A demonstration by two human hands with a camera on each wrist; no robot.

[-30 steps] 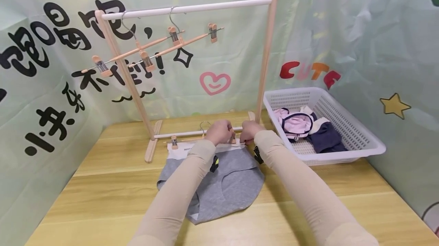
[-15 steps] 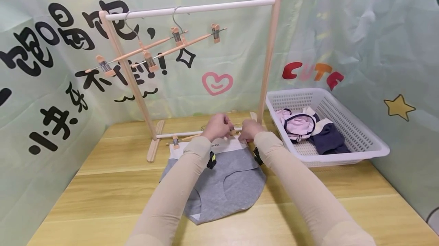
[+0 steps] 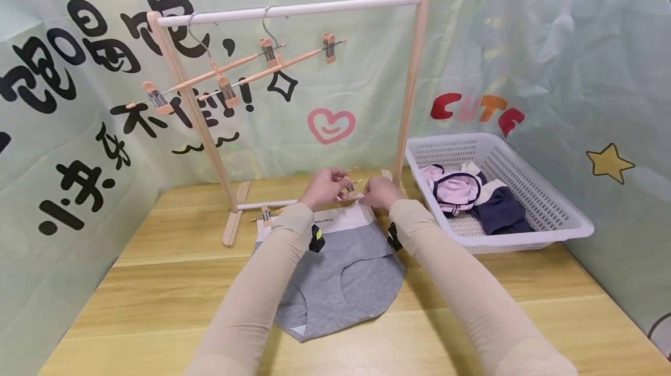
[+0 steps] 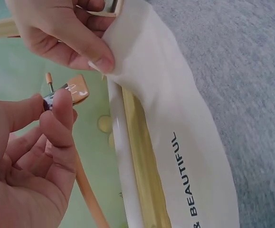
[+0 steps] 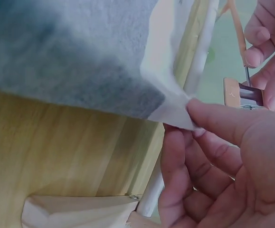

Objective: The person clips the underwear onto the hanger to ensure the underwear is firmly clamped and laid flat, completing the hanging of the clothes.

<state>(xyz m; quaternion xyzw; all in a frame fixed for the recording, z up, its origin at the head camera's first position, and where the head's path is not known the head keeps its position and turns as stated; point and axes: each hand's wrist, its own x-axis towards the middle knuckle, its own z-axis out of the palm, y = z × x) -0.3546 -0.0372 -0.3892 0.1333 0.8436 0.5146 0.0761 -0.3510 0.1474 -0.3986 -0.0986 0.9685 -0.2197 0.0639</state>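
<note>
Grey underpants (image 3: 335,283) with a white waistband (image 4: 151,90) lettered BEAUTIFUL lie spread on the wooden table. The left clip (image 3: 266,216) of a trouser hanger (image 4: 87,192) is at the waistband's left end. My left hand (image 3: 324,188) pinches the hanger's right clip (image 4: 78,89) between thumb and fingers, raised off the cloth. Close to its right, my right hand (image 3: 384,192) pinches the waistband's right corner (image 5: 175,111) between thumb and forefinger. In the right wrist view the clip (image 5: 232,92) is beside the corner, with no cloth in its mouth.
A wooden rack (image 3: 410,91) stands behind the hands, its lower white bar (image 4: 123,156) just beyond the waistband. Two clip hangers (image 3: 230,67) hang from the top bar. At right, a white basket (image 3: 550,219) holds pink (image 3: 456,190) and navy clothes (image 3: 500,210).
The right clip has come off the waistband and risen with my left hand, up and leftward. My right hand has lifted the waistband's corner slightly. More of the lettering shows.
</note>
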